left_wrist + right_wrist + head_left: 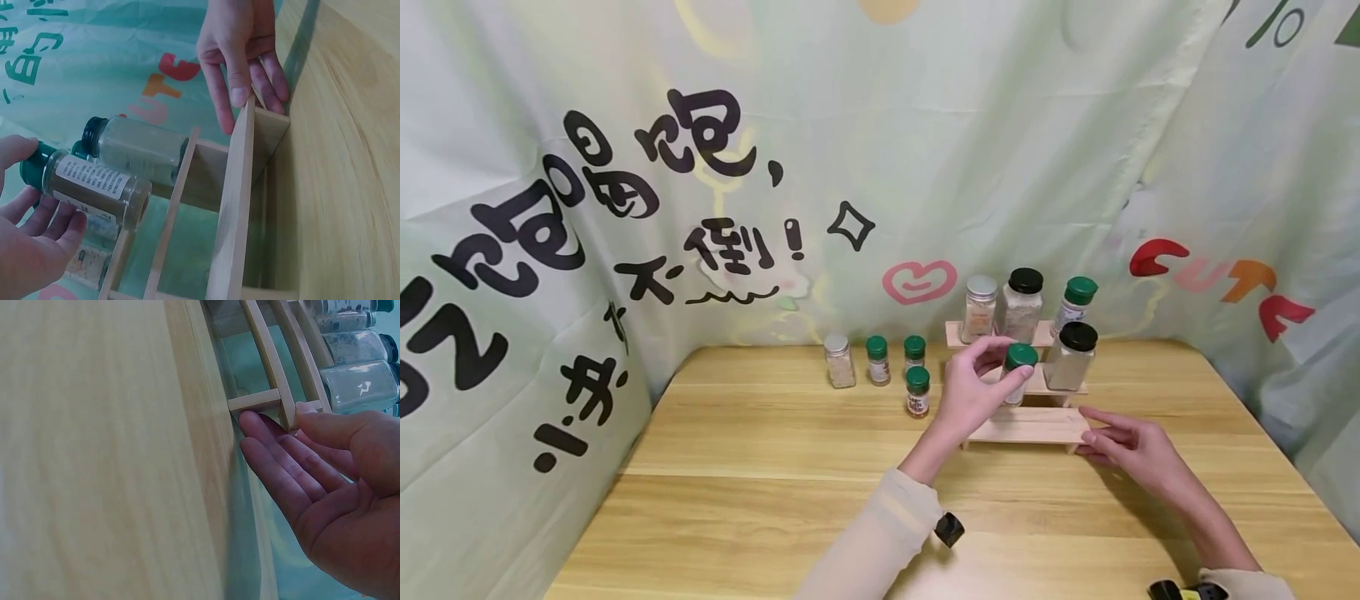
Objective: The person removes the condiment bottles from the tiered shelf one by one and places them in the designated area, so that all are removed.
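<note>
My left hand (pixel 967 390) grips a green-capped spice jar (pixel 94 187) by its cap and upper side, over the middle step of a three-step wooden rack (pixel 1030 427). The jar has a white printed label and brown contents in the left wrist view. At the rack's right end, my right hand (pixel 337 494) pinches the lowest step, thumb on the board and fingers round its end. A black-capped jar (pixel 1070 358) stands on the middle step, right of the held jar. A silver-capped jar (pixel 980 310), a larger black-capped jar (pixel 1021 307) and a green-capped jar (pixel 1072 304) stand on the top step.
Left of the rack, a silver-capped jar (pixel 839 363) and green-capped jars (pixel 877 362), (pixel 917 393) stand on the wooden table (pixel 737 467), with another green-capped jar (pixel 914 350) behind. A printed cloth (pixel 820 150) hangs behind and beside the table.
</note>
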A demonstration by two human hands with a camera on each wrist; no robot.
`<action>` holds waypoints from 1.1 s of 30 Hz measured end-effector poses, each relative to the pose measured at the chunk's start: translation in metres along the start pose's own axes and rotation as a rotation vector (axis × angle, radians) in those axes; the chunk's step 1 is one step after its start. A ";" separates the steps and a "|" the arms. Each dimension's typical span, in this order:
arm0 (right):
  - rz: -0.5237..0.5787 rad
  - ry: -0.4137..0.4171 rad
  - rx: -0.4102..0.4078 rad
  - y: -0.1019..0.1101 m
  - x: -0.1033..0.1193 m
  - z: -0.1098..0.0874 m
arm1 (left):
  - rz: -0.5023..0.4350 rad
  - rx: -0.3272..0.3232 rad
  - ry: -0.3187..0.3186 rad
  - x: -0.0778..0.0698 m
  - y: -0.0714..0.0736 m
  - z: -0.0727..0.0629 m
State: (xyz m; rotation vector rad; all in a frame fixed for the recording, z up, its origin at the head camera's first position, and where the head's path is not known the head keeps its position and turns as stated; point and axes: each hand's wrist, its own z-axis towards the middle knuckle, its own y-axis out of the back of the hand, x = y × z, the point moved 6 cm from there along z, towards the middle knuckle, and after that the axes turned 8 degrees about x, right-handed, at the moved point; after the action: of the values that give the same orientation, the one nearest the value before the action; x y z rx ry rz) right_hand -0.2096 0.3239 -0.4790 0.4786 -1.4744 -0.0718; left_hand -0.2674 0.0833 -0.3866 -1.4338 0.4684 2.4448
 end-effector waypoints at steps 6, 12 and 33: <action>0.024 0.005 -0.007 0.000 -0.001 -0.001 | -0.032 0.023 -0.003 -0.005 0.010 -0.007; 0.038 0.027 -0.005 0.001 -0.002 -0.001 | -0.056 0.032 -0.021 -0.012 0.023 -0.012; 0.009 -0.017 -0.001 -0.002 -0.003 0.001 | -0.033 0.036 -0.008 -0.032 0.092 -0.039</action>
State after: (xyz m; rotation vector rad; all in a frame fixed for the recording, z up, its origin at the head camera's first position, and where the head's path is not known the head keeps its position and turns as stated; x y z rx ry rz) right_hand -0.2108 0.3230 -0.4821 0.4722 -1.4932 -0.0697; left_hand -0.2567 -0.0187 -0.3633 -1.4057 0.4802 2.4036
